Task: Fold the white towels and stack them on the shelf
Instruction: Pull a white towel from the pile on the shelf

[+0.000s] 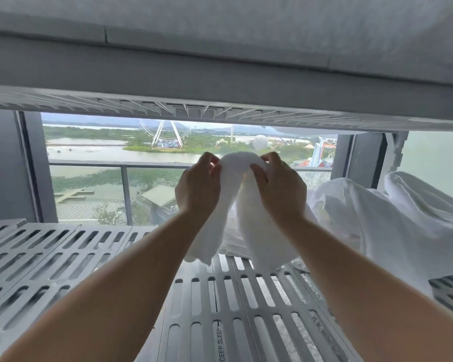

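Left hand and right hand raised, fingers pinching white towel.

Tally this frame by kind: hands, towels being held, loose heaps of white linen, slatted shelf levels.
Hands: 2, left hand, right hand
Held towel: 1
Linen heap: 1, pieces inside uncountable
Shelf levels: 2, lower shelf, upper shelf
Total: 6

High-rise bedroom, slatted bed base, mattress overhead, balcony railing outside
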`<state>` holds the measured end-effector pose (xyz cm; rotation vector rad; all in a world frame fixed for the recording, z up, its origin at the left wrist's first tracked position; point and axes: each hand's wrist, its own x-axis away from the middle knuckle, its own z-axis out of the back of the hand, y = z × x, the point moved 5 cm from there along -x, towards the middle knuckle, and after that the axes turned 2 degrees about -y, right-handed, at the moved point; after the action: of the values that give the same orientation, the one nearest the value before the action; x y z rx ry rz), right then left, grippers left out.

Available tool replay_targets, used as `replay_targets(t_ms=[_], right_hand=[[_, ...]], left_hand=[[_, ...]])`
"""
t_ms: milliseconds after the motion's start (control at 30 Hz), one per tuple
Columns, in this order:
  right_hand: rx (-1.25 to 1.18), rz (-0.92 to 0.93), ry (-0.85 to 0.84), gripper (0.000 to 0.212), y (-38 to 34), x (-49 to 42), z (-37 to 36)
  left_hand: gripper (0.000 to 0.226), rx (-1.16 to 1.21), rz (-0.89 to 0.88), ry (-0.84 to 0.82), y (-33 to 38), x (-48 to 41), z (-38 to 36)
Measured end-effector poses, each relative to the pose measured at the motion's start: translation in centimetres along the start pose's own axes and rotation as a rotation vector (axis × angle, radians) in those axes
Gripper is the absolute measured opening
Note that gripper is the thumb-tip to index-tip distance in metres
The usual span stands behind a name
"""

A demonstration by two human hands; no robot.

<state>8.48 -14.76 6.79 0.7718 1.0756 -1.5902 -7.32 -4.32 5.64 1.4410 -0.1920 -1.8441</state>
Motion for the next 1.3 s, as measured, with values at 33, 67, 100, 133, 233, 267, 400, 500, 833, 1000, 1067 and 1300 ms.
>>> replay_targets(t_ms=[33, 67, 100, 133, 233, 267, 400, 500, 833, 1000, 1067, 1300], right_hand=[[0.002, 0.009, -0.012, 0.029, -0.1, 0.5, 0.3], [0.001, 0.014, -0.026, 0.028, -0.1, 1.1, 0.7], [-0.006, 0.014, -0.041, 0.028, -0.1, 1.8, 1.1], [-0.018, 0.013, -0.055, 0.029, -0.1, 2.4, 1.4], [-0.048, 0.028, -0.088, 0.029, 0.1, 4.8, 2.9], [-0.040, 0.035, -0.091, 0.029, 0.2, 5.7, 3.6], [0.023, 0.059, -0.087, 0.029, 1.0, 9.3, 6.1], [-0.021, 0.036, -0.131, 0.028, 1.6, 11.8, 7.1], [-0.064, -0.025, -0.277, 0.029, 2.4, 12.4, 7.8], [-0.113, -0.057, -0.217, 0.029, 1.3, 10.0, 8.8], [-0.105, -0.091, -0.220, 0.030, 1.6, 9.7, 8.5], [-0.143, -0.210, -0.352, 0.042, 1.9, 9.8, 5.5]], left_hand=[[0.011, -0.005, 0.015, -0.023, 0.1, 0.6, 0.3], [0.011, -0.010, 0.028, -0.041, 0.3, 1.2, 0.7], [0.010, -0.022, 0.036, -0.056, 0.5, 2.0, 1.0], [0.010, -0.042, 0.039, -0.067, 0.8, 2.7, 1.4], [0.013, -0.099, 0.042, -0.087, 1.5, 5.0, 2.6], [0.014, -0.130, 0.033, -0.089, 1.8, 5.8, 3.0], [0.015, -0.282, -0.026, -0.077, 2.7, 9.1, 4.8], [0.015, -0.360, -0.070, -0.047, 3.8, 11.7, 6.0], [0.020, -0.500, -0.113, -0.069, 5.5, 12.0, 7.1], [0.018, -0.393, -0.034, -0.078, 6.8, 8.7, 7.5], [0.021, -0.360, 0.019, -0.139, 6.5, 8.3, 7.0], [0.033, -0.328, 0.067, -0.313, 4.2, 7.5, 4.2]])
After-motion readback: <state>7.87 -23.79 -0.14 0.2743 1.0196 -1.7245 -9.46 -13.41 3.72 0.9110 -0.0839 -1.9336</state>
